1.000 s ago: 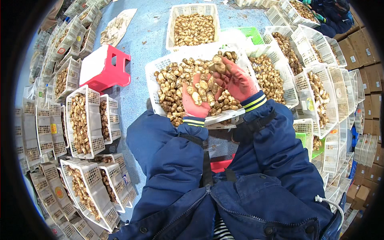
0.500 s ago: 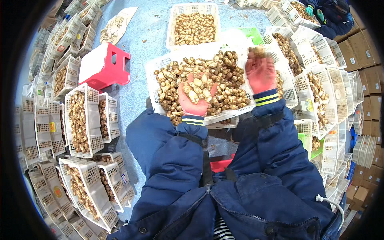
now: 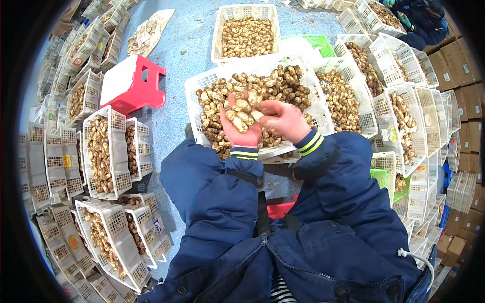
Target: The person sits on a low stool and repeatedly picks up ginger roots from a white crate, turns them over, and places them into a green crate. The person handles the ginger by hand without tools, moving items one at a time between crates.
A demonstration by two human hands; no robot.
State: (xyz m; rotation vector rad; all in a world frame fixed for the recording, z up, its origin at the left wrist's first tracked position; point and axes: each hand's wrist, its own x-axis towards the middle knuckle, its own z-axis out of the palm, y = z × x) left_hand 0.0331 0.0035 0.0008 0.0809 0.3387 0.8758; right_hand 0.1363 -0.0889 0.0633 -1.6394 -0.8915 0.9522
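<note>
A white plastic crate full of brown mushrooms rests across my knees. My left hand, in a red glove, is cupped palm up over the crate and holds a small heap of mushrooms. My right hand, also red-gloved, sits just right of it, fingers bent and touching that heap. Both blue jacket sleeves come up from the lower edge.
More white crates of mushrooms stand all around: a stack at the left, one ahead, several at the right. A red stool sits on the blue floor at upper left. Another person crouches at top right. Cardboard boxes line the right edge.
My right hand came back from the crate's far right corner to the middle, beside my left hand. The left hand stayed cupped with its mushrooms.
</note>
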